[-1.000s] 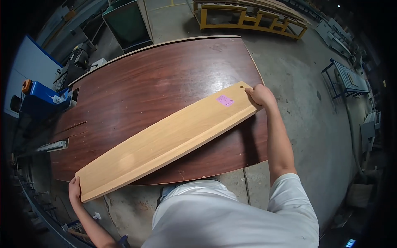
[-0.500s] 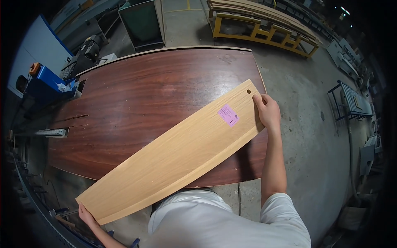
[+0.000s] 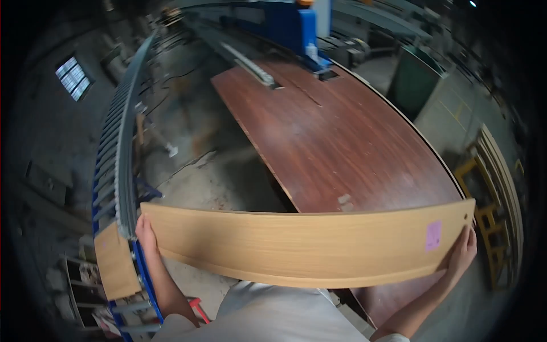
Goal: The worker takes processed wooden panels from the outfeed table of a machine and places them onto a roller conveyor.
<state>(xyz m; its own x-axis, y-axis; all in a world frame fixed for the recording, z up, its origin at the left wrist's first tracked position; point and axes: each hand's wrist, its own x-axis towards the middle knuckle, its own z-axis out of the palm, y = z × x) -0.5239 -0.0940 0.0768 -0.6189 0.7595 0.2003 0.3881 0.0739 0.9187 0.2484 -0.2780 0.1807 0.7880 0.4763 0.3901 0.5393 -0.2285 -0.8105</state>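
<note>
A long light-wood board spans the view in front of my body, held up by its two ends. My left hand grips its left end, and my right hand grips the right end. A pink label is stuck on its face near the right end, beside a small round hole in the corner. Beyond and partly behind the board lies a table with a dark red wood-grain top. Some fingers of both hands are hidden behind the board.
On the left runs a long roller conveyor with a blue frame; another light-wood panel lies on it. A blue machine stands at the table's far end. To the right are a dark green bin and a yellow rack with stacked boards.
My view has turned left, bringing the roller conveyor in. The board has swung from slanting over the table to nearly level across my front, with both hands still holding its ends.
</note>
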